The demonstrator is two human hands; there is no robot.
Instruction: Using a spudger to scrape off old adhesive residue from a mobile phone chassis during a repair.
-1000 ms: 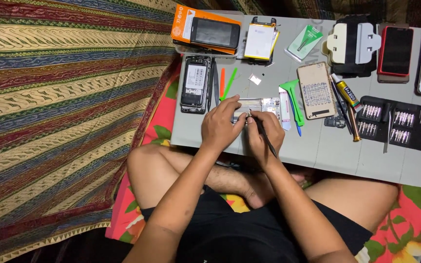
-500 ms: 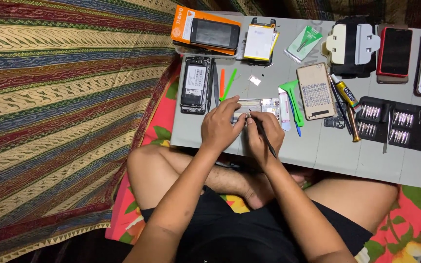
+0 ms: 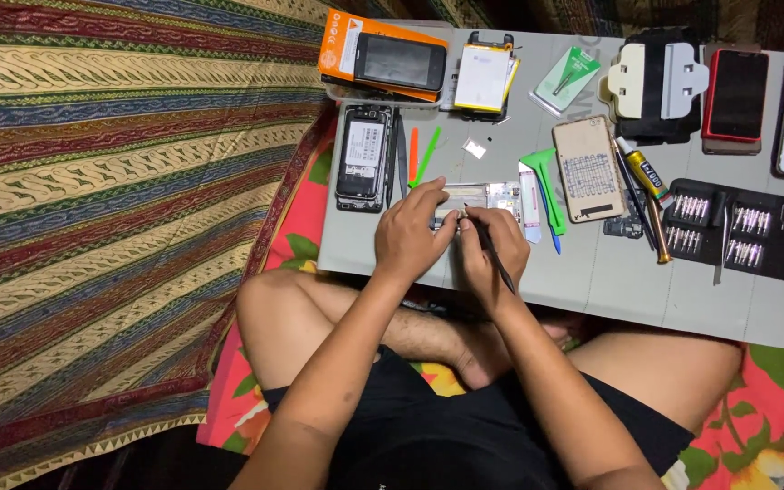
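Observation:
An opened phone body (image 3: pixel 483 196) with its insides showing lies on a low grey table (image 3: pixel 592 281), partly hidden by both hands. My left hand (image 3: pixel 412 236) presses down on its left end and holds it still. My right hand (image 3: pixel 494 247) grips a thin dark screwdriver (image 3: pixel 494 259) like a pen, its tip on the phone near my left fingertips. My crossed legs are under the table's near edge.
On the table: a black phone frame (image 3: pixel 364 156), an orange box with a phone (image 3: pixel 385 60), a battery (image 3: pixel 483 77), green and orange pry tools (image 3: pixel 426 154), a beige case (image 3: pixel 587 168), a glue tube (image 3: pixel 643 170), a black screwdriver bit set (image 3: pixel 741 231), other phones (image 3: pixel 735 93). Striped cloth lies left.

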